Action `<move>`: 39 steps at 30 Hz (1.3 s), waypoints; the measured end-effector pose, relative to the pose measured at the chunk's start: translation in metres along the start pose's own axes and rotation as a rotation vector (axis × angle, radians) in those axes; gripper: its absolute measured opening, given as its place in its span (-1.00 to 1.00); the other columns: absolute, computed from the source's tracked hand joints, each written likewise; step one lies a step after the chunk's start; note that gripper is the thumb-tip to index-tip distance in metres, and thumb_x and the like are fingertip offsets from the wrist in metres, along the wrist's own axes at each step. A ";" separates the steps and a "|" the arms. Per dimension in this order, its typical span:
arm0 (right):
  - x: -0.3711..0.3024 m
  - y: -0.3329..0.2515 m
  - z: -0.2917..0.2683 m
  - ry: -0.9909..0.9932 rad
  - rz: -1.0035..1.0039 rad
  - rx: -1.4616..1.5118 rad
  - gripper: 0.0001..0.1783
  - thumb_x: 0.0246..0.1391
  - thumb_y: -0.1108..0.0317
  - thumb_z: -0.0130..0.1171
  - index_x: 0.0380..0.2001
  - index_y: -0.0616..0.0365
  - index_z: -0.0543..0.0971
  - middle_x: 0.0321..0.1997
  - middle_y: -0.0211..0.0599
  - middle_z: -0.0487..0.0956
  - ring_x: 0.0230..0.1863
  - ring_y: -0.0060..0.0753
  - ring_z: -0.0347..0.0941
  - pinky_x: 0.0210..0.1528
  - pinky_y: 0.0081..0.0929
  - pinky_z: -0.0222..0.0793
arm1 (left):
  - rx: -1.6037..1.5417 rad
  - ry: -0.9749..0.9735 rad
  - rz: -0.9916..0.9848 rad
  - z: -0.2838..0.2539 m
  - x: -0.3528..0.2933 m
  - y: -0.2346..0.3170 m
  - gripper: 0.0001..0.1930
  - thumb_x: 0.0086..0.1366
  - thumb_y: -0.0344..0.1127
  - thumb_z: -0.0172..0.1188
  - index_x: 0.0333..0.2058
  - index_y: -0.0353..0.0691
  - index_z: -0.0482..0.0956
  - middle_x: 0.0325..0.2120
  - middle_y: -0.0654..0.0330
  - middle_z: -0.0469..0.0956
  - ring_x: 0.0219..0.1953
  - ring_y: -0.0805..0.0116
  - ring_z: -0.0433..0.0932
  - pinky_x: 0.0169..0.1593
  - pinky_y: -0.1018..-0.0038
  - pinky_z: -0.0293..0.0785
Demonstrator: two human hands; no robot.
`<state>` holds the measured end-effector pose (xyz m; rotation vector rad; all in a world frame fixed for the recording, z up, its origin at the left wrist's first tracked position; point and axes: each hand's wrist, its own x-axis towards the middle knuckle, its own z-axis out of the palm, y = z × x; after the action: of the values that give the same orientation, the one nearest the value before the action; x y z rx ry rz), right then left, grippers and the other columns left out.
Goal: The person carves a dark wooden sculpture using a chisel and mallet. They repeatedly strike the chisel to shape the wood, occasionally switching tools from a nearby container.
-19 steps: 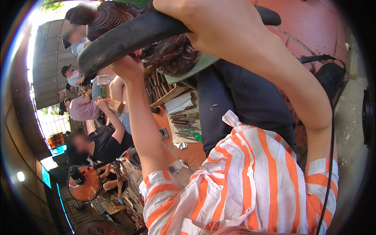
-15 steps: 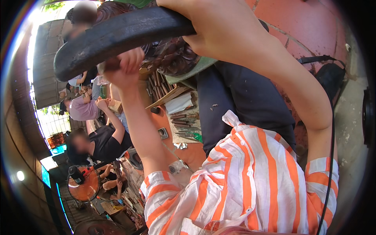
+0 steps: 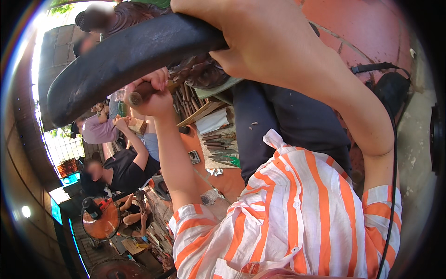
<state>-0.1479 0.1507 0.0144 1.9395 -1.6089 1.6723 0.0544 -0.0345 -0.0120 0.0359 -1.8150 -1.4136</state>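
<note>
My right hand (image 3: 241, 39) is closed on one end of a dark, curved, club-like mallet (image 3: 125, 58), which reaches across the upper left. Below it, my left hand (image 3: 157, 101) wraps around the wooden handle of a chisel (image 3: 145, 91). The rounded butt of that handle faces the mallet, with no contact that I can make out. Under the mallet lies a dark brown carved wood piece (image 3: 204, 73) with rounded relief, partly covered by my right hand. The chisel's working end cannot be made out.
Several slim chisels (image 3: 188, 100) lie beyond a thin board (image 3: 200, 115), with more tools (image 3: 218, 142) on a pale mat near my dark trousers. A phone-like device (image 3: 193, 157) rests on the tiles. Other people sit at left near a fan (image 3: 100, 218). A black bag (image 3: 392, 93) lies right.
The mallet has swung down and leftward, looming larger in view with my right hand. My left hand has turned slightly, and the chisel handle's butt shows more plainly.
</note>
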 end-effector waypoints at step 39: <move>0.004 -0.010 0.011 -0.003 -0.133 -0.130 -0.76 -0.06 0.39 0.19 -0.33 0.22 0.39 -0.55 -0.06 0.55 -0.49 -0.06 0.58 -0.52 -0.22 0.44 | -0.225 -0.036 0.116 -0.089 -0.036 -0.046 -0.43 0.39 0.08 -0.26 0.04 -0.32 0.38 -0.34 -0.01 0.53 -0.55 0.24 0.45 -0.54 0.47 0.34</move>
<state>-0.1340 0.1456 0.0190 1.9400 -1.5119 1.4773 0.1123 -0.1050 -0.0673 -0.2089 -1.6486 -1.5347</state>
